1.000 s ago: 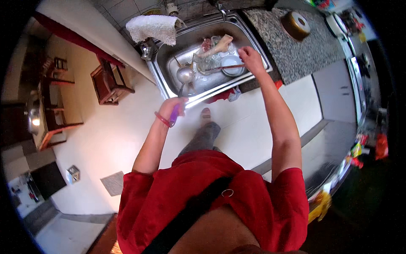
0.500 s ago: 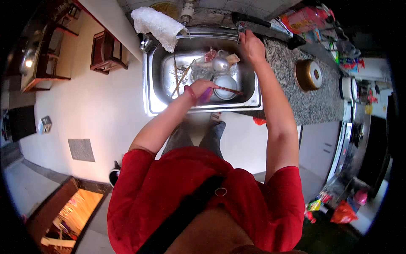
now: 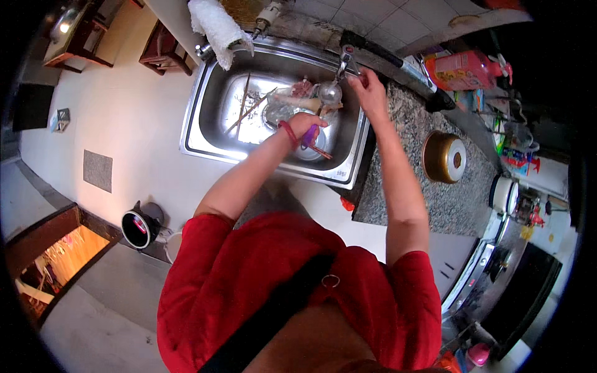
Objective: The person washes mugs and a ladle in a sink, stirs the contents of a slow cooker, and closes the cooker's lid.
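Reaching over the rectangular stainless-steel sink (image 3: 205,118), the person had both hands at its far right part. The left hand (image 3: 309,127), with a red band at the wrist, was closed around a small purple object (image 3: 310,134) and lay low in the basin over a round metal dish (image 3: 309,151); half a second before it had been nearer the front edge of the sink, so it had gone deeper into the basin. The right hand (image 3: 368,90) rested at the back rim of the sink, right beside the chrome tap (image 3: 343,61), its fingers curled downward; whether they gripped anything could not be told. Earlier that hand sat on the rim in much the same spot, so it had hardly shifted.

A shiny metal ladle bowl (image 3: 329,93) lay between the two hands, close to a pile of dishes and wooden chopsticks (image 3: 244,107) in the basin. A white bubbly cloth (image 3: 217,26) hung over the sink's far left corner. On the speckled granite desk (image 3: 404,186) to the right stood a round golden-brown tin (image 3: 444,157), well apart from the hands. The whole view had swung since the previous frame, with the sink now more central and the desk stretching down the right side.
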Demonstrator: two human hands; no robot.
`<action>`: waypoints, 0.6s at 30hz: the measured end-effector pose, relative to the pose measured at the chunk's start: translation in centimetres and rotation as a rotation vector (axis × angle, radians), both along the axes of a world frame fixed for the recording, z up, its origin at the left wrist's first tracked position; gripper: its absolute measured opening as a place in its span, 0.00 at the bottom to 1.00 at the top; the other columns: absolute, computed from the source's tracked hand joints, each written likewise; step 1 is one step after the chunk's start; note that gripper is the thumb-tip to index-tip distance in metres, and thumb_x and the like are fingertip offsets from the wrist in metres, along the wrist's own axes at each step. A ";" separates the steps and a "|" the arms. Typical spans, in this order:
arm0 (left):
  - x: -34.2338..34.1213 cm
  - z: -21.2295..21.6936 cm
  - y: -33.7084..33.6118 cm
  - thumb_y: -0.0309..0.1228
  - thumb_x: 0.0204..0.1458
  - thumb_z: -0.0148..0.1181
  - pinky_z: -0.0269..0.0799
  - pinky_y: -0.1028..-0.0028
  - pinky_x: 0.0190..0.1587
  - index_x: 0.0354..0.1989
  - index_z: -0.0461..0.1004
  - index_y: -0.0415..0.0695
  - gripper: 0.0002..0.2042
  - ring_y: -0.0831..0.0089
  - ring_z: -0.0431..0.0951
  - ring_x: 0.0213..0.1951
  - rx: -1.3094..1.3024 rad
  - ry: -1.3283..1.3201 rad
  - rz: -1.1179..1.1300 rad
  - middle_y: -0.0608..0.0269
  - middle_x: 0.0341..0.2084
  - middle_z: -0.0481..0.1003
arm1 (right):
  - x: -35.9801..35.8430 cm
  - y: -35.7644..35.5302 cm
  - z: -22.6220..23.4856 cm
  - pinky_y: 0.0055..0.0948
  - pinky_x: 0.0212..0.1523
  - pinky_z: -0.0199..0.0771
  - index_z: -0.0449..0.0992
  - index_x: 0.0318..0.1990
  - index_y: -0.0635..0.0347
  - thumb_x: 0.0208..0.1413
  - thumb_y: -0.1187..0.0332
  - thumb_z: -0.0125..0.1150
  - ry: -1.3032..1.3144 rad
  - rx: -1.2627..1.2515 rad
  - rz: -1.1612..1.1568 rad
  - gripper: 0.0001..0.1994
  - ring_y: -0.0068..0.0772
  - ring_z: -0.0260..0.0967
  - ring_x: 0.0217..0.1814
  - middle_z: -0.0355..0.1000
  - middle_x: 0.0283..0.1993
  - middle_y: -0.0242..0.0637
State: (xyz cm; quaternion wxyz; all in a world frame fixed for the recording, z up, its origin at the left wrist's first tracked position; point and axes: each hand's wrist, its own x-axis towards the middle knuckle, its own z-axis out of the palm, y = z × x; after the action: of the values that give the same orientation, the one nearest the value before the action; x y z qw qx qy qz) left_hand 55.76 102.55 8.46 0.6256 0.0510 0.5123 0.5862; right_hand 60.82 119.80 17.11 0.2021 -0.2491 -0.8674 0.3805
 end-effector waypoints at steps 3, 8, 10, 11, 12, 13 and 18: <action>0.5 1.0 1.0 0.34 0.39 0.57 0.63 0.73 0.14 0.12 0.68 0.40 0.12 0.70 0.67 0.10 0.017 -0.062 0.029 0.61 0.07 0.67 | 2.1 2.6 -7.8 0.22 0.33 0.66 0.64 0.44 0.67 0.39 0.68 0.61 -0.068 -0.232 -0.149 0.23 0.26 0.65 0.33 0.68 0.31 0.37; 1.1 -0.1 0.6 0.33 0.40 0.54 0.65 0.73 0.16 0.16 0.70 0.38 0.10 0.70 0.66 0.10 0.103 -0.146 0.055 0.61 0.09 0.67 | 1.0 -0.8 -9.6 0.23 0.35 0.67 0.57 0.50 0.68 0.36 0.72 0.62 -0.067 -0.647 -0.156 0.30 0.31 0.65 0.39 0.67 0.38 0.39; 1.2 2.2 -0.1 0.32 0.41 0.52 0.66 0.72 0.16 0.18 0.71 0.36 0.10 0.70 0.66 0.10 0.120 -0.124 0.029 0.61 0.09 0.66 | 0.4 0.6 -11.4 0.27 0.37 0.68 0.58 0.51 0.67 0.35 0.71 0.63 -0.218 -0.737 -0.173 0.31 0.36 0.66 0.40 0.66 0.42 0.43; 1.2 1.7 -0.3 0.31 0.42 0.50 0.67 0.71 0.17 0.22 0.72 0.35 0.10 0.71 0.67 0.12 0.181 -0.164 0.011 0.62 0.10 0.66 | -0.1 0.8 -11.6 0.27 0.35 0.68 0.61 0.47 0.66 0.36 0.72 0.63 -0.307 -0.522 -0.150 0.27 0.35 0.67 0.38 0.68 0.39 0.42; 1.4 1.4 -0.5 0.32 0.41 0.52 0.64 0.73 0.16 0.24 0.73 0.37 0.09 0.72 0.67 0.12 0.168 -0.171 0.025 0.63 0.10 0.66 | -0.5 1.0 -11.8 0.28 0.33 0.68 0.65 0.43 0.64 0.36 0.72 0.62 -0.389 -0.304 -0.125 0.22 0.33 0.67 0.36 0.69 0.36 0.40; 1.6 1.1 -0.7 0.32 0.40 0.55 0.62 0.74 0.16 0.25 0.73 0.38 0.09 0.73 0.66 0.12 0.155 -0.179 0.039 0.65 0.11 0.66 | -0.9 1.2 -12.0 0.28 0.31 0.68 0.68 0.39 0.62 0.37 0.73 0.62 -0.464 -0.085 -0.098 0.18 0.32 0.68 0.34 0.70 0.34 0.38; 1.3 -2.0 -0.5 0.31 0.40 0.55 0.56 0.77 0.14 0.30 0.72 0.37 0.11 0.77 0.64 0.12 0.342 -0.116 0.102 0.68 0.10 0.64 | -3.0 1.4 -14.3 0.36 0.36 0.67 0.71 0.39 0.56 0.38 0.71 0.61 -0.244 -0.267 -0.123 0.16 0.40 0.69 0.33 0.71 0.36 0.41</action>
State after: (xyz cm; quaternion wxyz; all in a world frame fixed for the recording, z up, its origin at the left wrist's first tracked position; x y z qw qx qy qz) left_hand 57.10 102.03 6.47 0.6059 0.0964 0.3702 0.6976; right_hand 57.83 121.17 2.82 0.0834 -0.3704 -0.8104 0.4463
